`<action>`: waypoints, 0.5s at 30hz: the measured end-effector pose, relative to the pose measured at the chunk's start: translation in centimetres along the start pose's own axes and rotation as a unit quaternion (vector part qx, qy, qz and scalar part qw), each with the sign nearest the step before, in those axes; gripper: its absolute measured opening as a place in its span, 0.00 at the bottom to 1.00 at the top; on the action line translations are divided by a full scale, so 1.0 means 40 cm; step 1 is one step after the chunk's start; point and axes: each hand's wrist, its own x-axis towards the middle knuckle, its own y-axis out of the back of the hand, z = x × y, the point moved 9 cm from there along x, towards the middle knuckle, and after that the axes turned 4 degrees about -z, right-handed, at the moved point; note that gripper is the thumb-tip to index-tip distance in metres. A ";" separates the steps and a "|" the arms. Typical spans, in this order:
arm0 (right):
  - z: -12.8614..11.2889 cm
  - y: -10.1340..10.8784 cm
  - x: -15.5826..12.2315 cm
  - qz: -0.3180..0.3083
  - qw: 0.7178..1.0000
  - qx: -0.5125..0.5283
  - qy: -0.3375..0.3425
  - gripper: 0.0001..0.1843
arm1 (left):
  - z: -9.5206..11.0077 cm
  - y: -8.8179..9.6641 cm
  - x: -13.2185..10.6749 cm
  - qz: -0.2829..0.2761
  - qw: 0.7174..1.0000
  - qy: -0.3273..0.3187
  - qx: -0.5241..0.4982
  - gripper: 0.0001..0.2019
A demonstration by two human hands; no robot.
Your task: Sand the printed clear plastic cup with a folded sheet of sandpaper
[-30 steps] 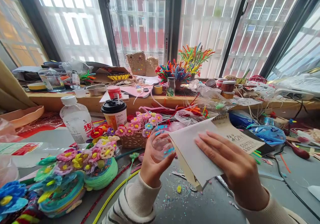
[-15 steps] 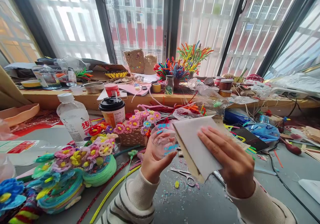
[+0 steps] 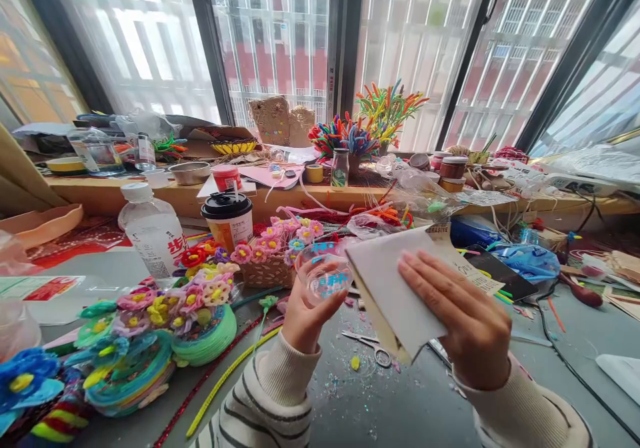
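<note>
At the near edge we saw two pale sleeves (image 3: 275, 388) with ribbed cuffs, above a grey tabletop (image 3: 345, 421) sprinkled with glitter. Left of them we noted a yellow stem (image 3: 220, 383) and a dark red stem (image 3: 197, 388) running roughly side by side. Beyond the cuffs, in the middle, lay a small yellow piece (image 3: 355, 363) and, near it, a pair of scissors (image 3: 374, 346), blades pointing left. We found both hands raised over the table. The left hand (image 3: 305, 318) was curled around a clear cup (image 3: 324, 278) bearing blue printing. The right hand (image 3: 465, 321) gripped a folded sheet (image 3: 393, 281), white on its upper face, with the fingers laid flat on top; we could not see its thumb. The sheet's left edge stood close to the cup, and we could not tell whether the two touched. Farther left we observed a coiled green base (image 3: 207, 345) topped with fuzzy flowers, then a woven basket (image 3: 265, 273) of pink flowers, a black-lidded drink cup (image 3: 227, 228) and a clear bottle (image 3: 155, 238) with red lettering. On the wooden ledge (image 3: 105, 196) beyond, we made out a tape roll (image 3: 314, 173), a small glass jar (image 3: 340, 168) and bright bunched stems (image 3: 390, 111), and behind them barred windows (image 3: 277, 41).
</note>
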 end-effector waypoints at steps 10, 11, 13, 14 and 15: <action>-0.002 -0.010 0.002 -0.018 1.000 0.000 -0.010 0.24 | -0.001 -0.024 0.001 -0.061 0.998 0.000 0.014 0.26; -0.002 -0.004 0.004 -0.015 1.000 -0.015 -0.015 0.24 | -0.003 -0.023 0.000 -0.059 0.998 0.002 0.013 0.26; 0.005 0.015 0.007 0.009 0.999 -0.016 -0.044 0.25 | -0.005 -0.009 -0.001 -0.031 1.000 0.003 0.006 0.26; 0.001 0.022 0.008 0.020 0.999 -0.001 -0.037 0.25 | -0.007 -0.007 -0.002 -0.029 1.000 0.006 0.000 0.27; -0.015 0.012 0.009 -0.004 1.000 0.007 -0.005 0.25 | -0.008 -0.010 -0.002 -0.038 0.999 0.008 -0.005 0.28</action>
